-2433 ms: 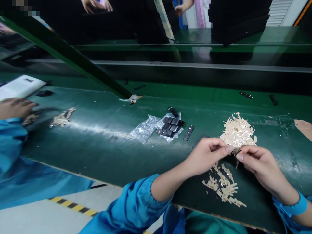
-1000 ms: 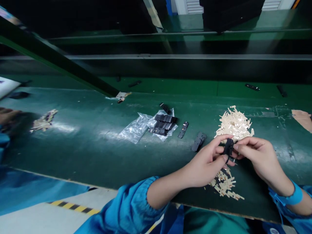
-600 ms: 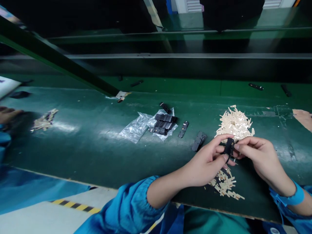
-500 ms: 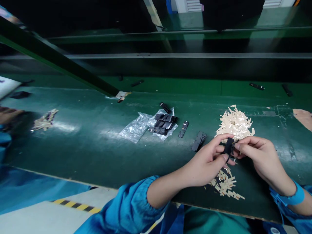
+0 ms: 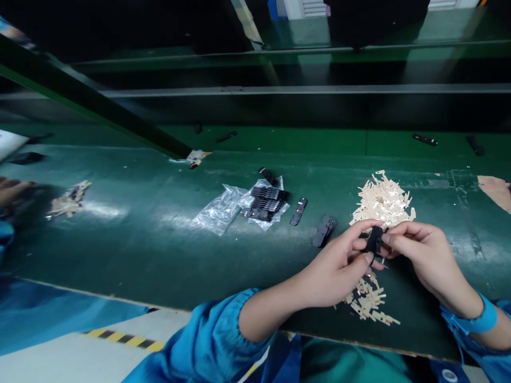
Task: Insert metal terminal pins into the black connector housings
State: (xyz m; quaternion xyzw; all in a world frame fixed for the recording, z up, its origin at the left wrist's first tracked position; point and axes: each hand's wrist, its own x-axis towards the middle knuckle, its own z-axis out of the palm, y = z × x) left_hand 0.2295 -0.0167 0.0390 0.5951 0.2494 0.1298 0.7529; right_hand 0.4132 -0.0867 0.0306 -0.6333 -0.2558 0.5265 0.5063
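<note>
A small black plastic part is gripped between the thumb and fingers of my left hand. My right hand is closed in a pinch at the part's right edge; whatever lies between its fingertips is too small to make out. Just behind my hands rises a heap of small cream-coloured pieces. Nearer the table's front edge, more cream pieces are scattered below my left hand. Left of my left hand lies a small stack of black parts, with a single black part beyond it.
Several black parts lie on a clear plastic bag on the green table. At far left, another person's hand is near a small cream pile. A green post slants down to the table.
The black part has turned slightly in my left hand, and my right fingertips have come closer against its edge. The view has shifted a little.
</note>
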